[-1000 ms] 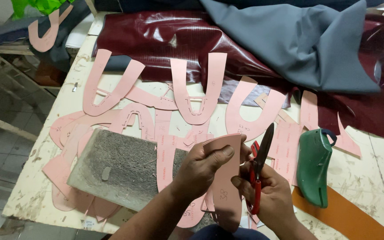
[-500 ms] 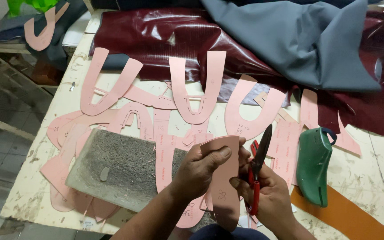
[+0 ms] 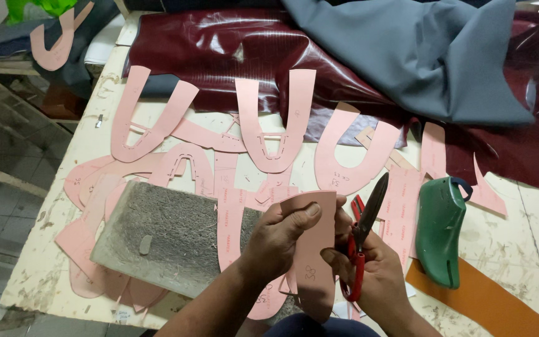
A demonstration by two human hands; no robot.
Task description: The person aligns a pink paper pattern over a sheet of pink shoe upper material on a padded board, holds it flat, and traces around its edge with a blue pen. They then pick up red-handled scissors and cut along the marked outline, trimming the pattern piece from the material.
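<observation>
Your left hand pinches a pink card piece at its far end, thumb on the face toward you and fingers curled behind it. The piece is a long, narrow strip with a rounded far end, plain matte pink, with a small handwritten mark low on its face. It stands nearly upright over the near edge of the table, between your two hands, and its near end dips out of view by your lap.

Your right hand is closed through the red handles of the scissors. The dark blades point far and a little right, and they look shut or nearly so. They sit just right of the piece; you cannot tell from here whether they touch its edge. Your right fingertips press against the piece's right side.

Left of your hands lies a grey block on a spread of other pink patterns, several of them U-shaped. A green shoe last lies to the right, with an orange sheet at its near end. Far across the table lie maroon leather and grey cloth.
</observation>
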